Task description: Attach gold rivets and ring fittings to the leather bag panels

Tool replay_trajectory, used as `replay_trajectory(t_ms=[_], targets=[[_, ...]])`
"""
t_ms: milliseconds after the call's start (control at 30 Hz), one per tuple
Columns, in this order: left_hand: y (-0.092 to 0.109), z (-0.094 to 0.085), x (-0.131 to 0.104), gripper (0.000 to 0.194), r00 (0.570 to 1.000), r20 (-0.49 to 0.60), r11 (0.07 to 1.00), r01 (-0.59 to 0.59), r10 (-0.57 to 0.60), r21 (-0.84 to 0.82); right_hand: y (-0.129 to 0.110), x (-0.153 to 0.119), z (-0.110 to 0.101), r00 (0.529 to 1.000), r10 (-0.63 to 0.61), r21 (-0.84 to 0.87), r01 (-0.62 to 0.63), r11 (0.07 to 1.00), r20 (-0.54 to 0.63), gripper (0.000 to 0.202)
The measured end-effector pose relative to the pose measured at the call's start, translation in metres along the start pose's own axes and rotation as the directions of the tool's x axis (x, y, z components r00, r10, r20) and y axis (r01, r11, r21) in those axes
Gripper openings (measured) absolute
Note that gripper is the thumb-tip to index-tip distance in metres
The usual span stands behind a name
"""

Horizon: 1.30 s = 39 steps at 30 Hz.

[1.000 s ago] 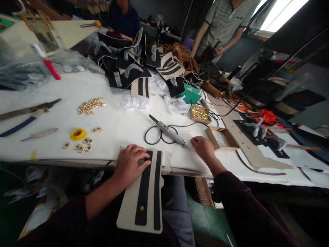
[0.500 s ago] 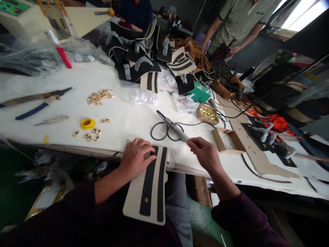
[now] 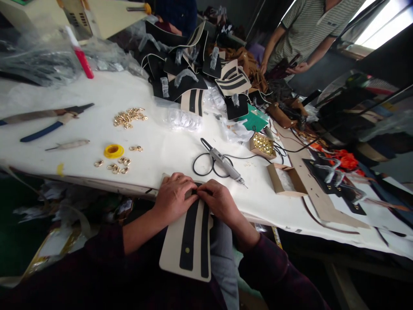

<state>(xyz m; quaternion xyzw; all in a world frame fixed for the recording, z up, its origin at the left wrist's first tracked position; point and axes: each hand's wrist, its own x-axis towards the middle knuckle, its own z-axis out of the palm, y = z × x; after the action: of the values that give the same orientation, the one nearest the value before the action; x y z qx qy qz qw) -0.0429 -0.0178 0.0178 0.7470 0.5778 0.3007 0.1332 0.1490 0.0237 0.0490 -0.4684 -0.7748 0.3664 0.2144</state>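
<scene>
A beige panel with two black stripes (image 3: 196,241) slants from the table edge down over my lap, a small brass stud near its lower end. My left hand (image 3: 176,198) grips its upper part, thumb on the black stripe. Beside the thumb, the fingertips of my right hand (image 3: 216,199) are pinched together at the stripe's top; whatever lies between them is too small to make out. On the white table (image 3: 155,150), a grey electric screwdriver-like tool (image 3: 224,164) lies just beyond my right hand, its thin tip pointing toward the lower right.
Pliers (image 3: 54,122), a yellow ring (image 3: 113,150) and gold clasps (image 3: 129,118) lie at left. Black and beige panels (image 3: 183,82) are piled behind. A box of gold pieces (image 3: 262,145) and an open carton (image 3: 286,180) stand at right. Another person (image 3: 306,38) stands behind.
My right hand has let go of the grey tool, which now lies on the table, and has moved left to the panel beside my left hand. The view has shifted slightly.
</scene>
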Motion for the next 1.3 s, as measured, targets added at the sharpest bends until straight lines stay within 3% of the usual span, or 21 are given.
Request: replay_trajectory(t_ms=[367, 633, 767, 933, 1300], targets=[[-0.001, 0.001, -0.001, 0.016, 1.000, 0.013, 1.000, 0.006, -0.006, -0.009, 0.006, 0.007, 0.003, 0.979, 0.203, 0.108, -0.203, 0.973, 0.019, 0.008], [-0.002, 0.001, 0.000, 0.017, 1.000, 0.020, 1.000, 0.014, -0.014, -0.016, 0.001, 0.016, 0.001, 0.959, 0.275, 0.055, -0.278, 0.959, 0.066, 0.006], [-0.002, 0.000, 0.000, 0.017, 0.999, 0.035, 1.000, 0.015, -0.014, -0.020, 0.001, 0.029, -0.007, 0.938, 0.303, 0.056, -0.316, 0.947, 0.171, 0.005], [-0.002, 0.000, 0.000, 0.014, 1.000, 0.020, 1.000, 0.002, -0.001, -0.030, 0.006, 0.042, -0.013, 0.863, 0.347, 0.145, -0.422, 0.895, 0.367, 0.012], [-0.002, 0.001, -0.001, 0.014, 1.000, 0.004, 1.000, -0.008, 0.008, -0.018, 0.009, 0.030, -0.014, 0.904, 0.302, 0.271, -0.386, 0.882, 0.304, 0.020]])
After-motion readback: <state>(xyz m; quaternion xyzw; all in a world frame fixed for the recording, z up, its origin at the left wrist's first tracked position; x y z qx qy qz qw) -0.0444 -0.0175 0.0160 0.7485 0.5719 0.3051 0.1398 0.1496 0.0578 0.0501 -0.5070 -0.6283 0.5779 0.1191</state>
